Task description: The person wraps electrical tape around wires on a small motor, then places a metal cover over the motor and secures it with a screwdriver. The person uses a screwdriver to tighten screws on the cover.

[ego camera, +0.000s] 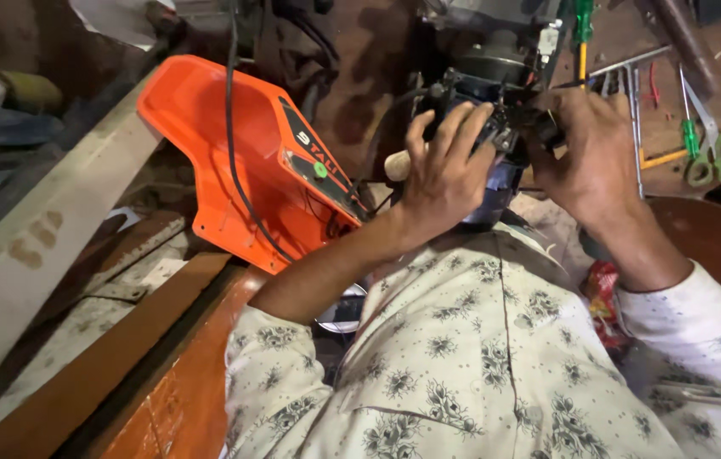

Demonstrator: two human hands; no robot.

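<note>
Gripping the black motor unit (496, 81) between left hand (445, 166) and right hand (590, 153).

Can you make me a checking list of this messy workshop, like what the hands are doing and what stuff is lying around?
Surface: brown wooden bench, worn and stained.
Job's things: small black engine part, held up close between both hands.
Clutter: orange plastic cover lying at the left; scissors, green-handled screwdriver and thin metal tools at the upper right; red wrapper by the right sleeve.
Hands: left hand grips the part from the left; right hand holds it from the right.
Cables: black cable draped over the orange cover.
Surroundings: pale plank and wooden boards at the left.
</note>
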